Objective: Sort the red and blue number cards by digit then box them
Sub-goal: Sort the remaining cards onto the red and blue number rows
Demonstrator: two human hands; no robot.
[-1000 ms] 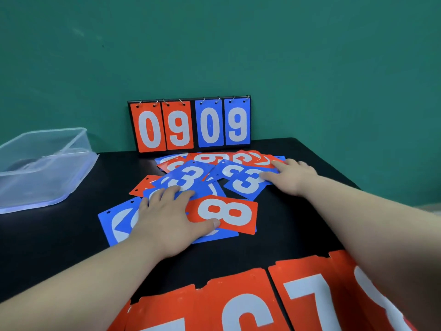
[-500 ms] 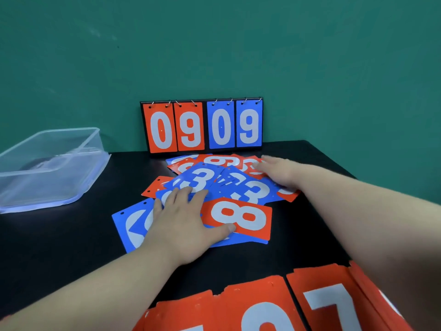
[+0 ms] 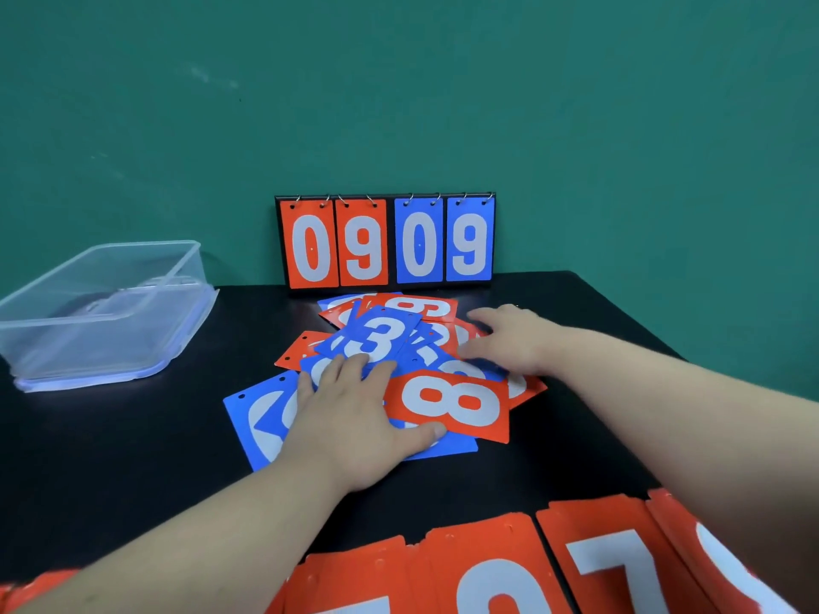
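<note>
Item: loose heap of red and blue plastic number cards [image 3: 376, 341], centre frame, unsorted.
My left hand [image 3: 350, 418]: flat, fingers straight, pressing the heap's near side, gripping nothing.
My right hand [image 3: 509, 343]: spread flat on the heap's right side, blurred, holding nothing.
Risk: overlapped cards may skid under flat palms, and the red 8 card [image 3: 452, 405] could slide rightward, where the black table [image 3: 133, 458] ends nearby.
Room: bare tabletop at left, before the clear plastic box [image 3: 102, 312], upper left.
</note>
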